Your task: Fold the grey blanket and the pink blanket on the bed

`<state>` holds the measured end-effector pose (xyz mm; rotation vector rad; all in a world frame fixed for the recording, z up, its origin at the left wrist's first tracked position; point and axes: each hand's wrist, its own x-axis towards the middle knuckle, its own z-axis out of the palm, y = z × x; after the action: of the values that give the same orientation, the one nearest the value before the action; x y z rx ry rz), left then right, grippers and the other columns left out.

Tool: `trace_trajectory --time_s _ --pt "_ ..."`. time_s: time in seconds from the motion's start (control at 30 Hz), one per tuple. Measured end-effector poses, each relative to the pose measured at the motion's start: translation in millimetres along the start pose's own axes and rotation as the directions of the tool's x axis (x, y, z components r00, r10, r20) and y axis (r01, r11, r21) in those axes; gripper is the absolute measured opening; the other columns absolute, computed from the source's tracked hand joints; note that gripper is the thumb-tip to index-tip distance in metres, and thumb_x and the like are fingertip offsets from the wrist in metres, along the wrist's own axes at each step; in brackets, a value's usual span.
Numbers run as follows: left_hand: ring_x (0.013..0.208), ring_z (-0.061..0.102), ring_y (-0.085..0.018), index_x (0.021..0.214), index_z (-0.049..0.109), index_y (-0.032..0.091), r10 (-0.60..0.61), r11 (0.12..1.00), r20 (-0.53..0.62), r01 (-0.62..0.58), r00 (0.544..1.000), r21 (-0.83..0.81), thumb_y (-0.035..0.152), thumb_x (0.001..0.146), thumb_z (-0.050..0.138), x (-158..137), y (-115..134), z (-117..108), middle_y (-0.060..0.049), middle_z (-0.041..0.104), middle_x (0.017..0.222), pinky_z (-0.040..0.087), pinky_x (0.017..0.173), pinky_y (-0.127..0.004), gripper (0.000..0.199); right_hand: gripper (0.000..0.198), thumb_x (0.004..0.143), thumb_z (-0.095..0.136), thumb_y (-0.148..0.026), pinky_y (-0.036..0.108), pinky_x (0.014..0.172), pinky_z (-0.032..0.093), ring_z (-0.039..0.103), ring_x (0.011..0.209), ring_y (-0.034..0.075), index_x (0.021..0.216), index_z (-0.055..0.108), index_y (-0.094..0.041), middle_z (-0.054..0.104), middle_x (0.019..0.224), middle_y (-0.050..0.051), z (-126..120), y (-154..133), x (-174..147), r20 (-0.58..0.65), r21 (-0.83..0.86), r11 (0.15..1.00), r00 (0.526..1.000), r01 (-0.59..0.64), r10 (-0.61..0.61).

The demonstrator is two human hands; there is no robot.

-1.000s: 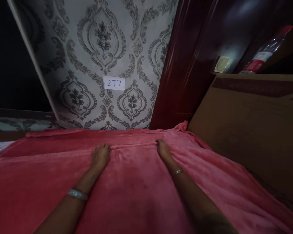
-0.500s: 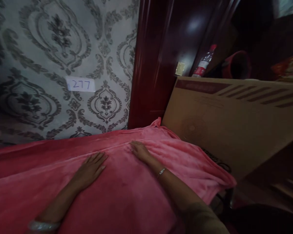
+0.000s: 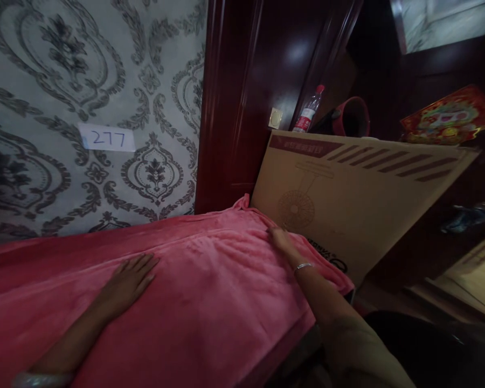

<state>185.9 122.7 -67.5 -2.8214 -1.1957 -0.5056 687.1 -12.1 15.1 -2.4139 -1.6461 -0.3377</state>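
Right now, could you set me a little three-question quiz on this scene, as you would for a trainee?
1. True or false: the left hand rests palm down on the pink blanket.
2. Fill in: the paper on the patterned wall reads ___.
3. Which is nearer the cardboard box? A) the left hand; B) the right hand.

Key: 1. True. 2. 277. 3. B.
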Motion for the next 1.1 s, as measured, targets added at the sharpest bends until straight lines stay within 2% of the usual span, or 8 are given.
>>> trace_trajectory --time_s 0.17,0.27,0.33,0.43,0.67,0.83,0.97,1.1 --pt "0.138 0.045 -0.028 0.144 0.051 0.024 0.048 0.999 -0.023 -0.048 0.999 0.013 0.058 0.095 0.027 -0.9 0.9 -4.5 -0.007 0.052 0.148 0.031 0.116 -0.049 0.065 0.033 0.089 0.039 -0.014 0.037 0.091 0.040 0.054 0.104 0.026 0.107 0.066 -0.014 0.065 0.108 0.015 1.3 -0.2 -39.3 -0.275 0.073 0.996 0.959 -0.049 0.068" --pt "0.140 0.043 -0.028 0.145 0.049 0.025 0.035 0.999 0.000 -0.035 0.999 0.021 0.056 0.094 0.027 -0.3 2.9 -7.3 -0.006 0.050 0.149 0.031 0.117 -0.048 0.064 0.024 0.087 0.042 -0.019 0.037 0.084 0.043 0.057 0.091 0.025 0.096 0.064 -0.016 0.065 0.095 0.011 7.3 -2.2 -87.3 -0.443 0.241 0.963 0.896 0.121 -0.001" --pt "0.141 0.042 -0.028 0.146 0.049 0.024 0.011 1.000 0.023 -0.012 1.000 0.017 0.056 0.094 0.028 0.5 4.9 -9.0 -0.006 0.049 0.150 0.031 0.117 -0.047 0.064 0.017 0.087 0.047 -0.025 0.033 0.071 0.044 0.057 0.075 0.022 0.085 0.063 -0.020 0.065 0.081 0.007 12.3 -4.9 -119.5 -0.402 0.335 0.913 0.912 0.234 -0.086" --pt "0.140 0.042 -0.029 0.145 0.049 0.023 -0.010 1.000 0.035 0.010 0.999 0.003 0.056 0.093 0.028 1.7 8.2 -11.6 -0.007 0.049 0.150 0.031 0.117 -0.049 0.065 0.024 0.090 0.049 -0.034 0.030 0.058 0.041 0.054 0.059 0.019 0.073 0.061 -0.022 0.063 0.068 0.003 13.1 -6.7 -143.0 -0.315 0.424 0.876 0.944 0.230 -0.095" --pt "0.140 0.042 -0.029 0.145 0.050 0.022 -0.025 1.000 0.038 0.025 0.999 -0.002 0.052 0.093 0.029 0.7 14.6 -18.2 -0.007 0.049 0.150 0.031 0.116 -0.049 0.063 0.034 0.091 0.041 -0.025 0.032 0.083 0.049 0.064 0.093 0.023 0.109 0.067 -0.013 0.070 0.108 0.014 -0.4 14.5 -58.5 -0.303 0.393 0.915 0.926 -0.094 0.225" --pt "0.141 0.041 -0.029 0.142 0.053 0.024 -0.018 1.000 0.030 0.018 0.999 0.007 0.048 0.091 0.032 0.1 11.0 -15.0 -0.005 0.048 0.150 0.030 0.117 -0.047 0.061 0.038 0.077 0.062 -0.017 0.035 0.093 0.044 0.058 0.110 0.028 0.115 0.068 -0.015 0.068 0.117 0.014 11.3 25.0 -11.4 -0.188 0.301 0.936 0.951 -0.181 0.244" --pt "0.140 0.043 -0.029 0.140 0.056 0.025 0.001 1.000 0.004 -0.001 1.000 0.000 0.046 0.090 0.034 1.6 5.6 -9.6 -0.004 0.051 0.148 0.029 0.118 -0.046 0.059 0.027 0.077 0.057 -0.009 0.034 0.095 0.042 0.059 0.107 0.026 0.099 0.072 -0.014 0.070 0.108 0.014 24.5 21.2 -31.0 -0.145 0.258 0.957 0.974 -0.131 0.173" --pt "0.137 0.045 -0.030 0.141 0.054 0.024 0.011 1.000 0.002 -0.011 1.000 0.009 0.047 0.089 0.035 3.4 3.1 -6.3 -0.004 0.051 0.148 0.032 0.116 -0.048 0.060 0.023 0.088 0.053 -0.024 0.037 0.095 0.044 0.059 0.106 0.026 0.102 0.070 -0.016 0.068 0.111 0.014 40.4 17.2 -80.6 -0.224 0.307 0.951 0.967 -0.049 0.122"
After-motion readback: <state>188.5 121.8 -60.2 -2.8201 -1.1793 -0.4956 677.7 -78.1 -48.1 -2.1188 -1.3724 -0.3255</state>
